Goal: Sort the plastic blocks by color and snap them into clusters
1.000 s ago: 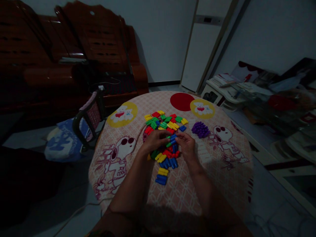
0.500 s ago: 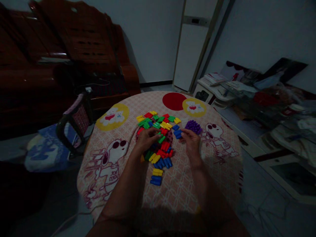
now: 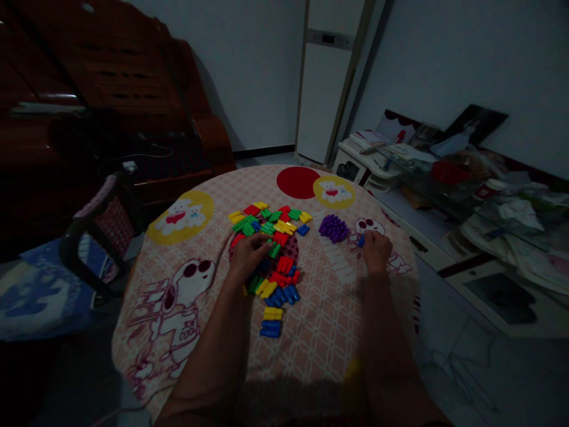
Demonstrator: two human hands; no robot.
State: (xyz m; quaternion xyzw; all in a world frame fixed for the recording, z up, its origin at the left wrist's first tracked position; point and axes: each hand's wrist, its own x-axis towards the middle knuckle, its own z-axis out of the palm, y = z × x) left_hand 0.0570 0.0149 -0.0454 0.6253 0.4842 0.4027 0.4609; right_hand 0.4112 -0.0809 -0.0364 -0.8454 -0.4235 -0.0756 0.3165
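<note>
**Position and Grip Status**

Right hand (image 3: 377,252): I have it near the right edge of the worktop (image 3: 311,338), fingers closed in a pinch on a blue block (image 3: 361,240). Only part of this block shows beyond the fingertips. The hand is well apart from the mixed blocks.

Left hand (image 3: 248,258): I have it over the left side of the mixed blocks (image 3: 268,228), fingers drawn together. The fingertips are at a green block (image 3: 274,249); from my view I cannot tell whether they pinch it or rest beside it.

Layout: The mixed blocks, red, yellow, green and blue, lie loosely on the patterned cloth covering the worktop. A purple cluster (image 3: 333,229) stands between them and the right hand, nearer the latter. A separate blue piece (image 3: 303,230) lies at the right end of the far group. On the near side, a yellow block (image 3: 272,313) lies just beyond a second blue piece (image 3: 270,328).

Lighting is dim; I cannot resolve fine block detail.
</note>
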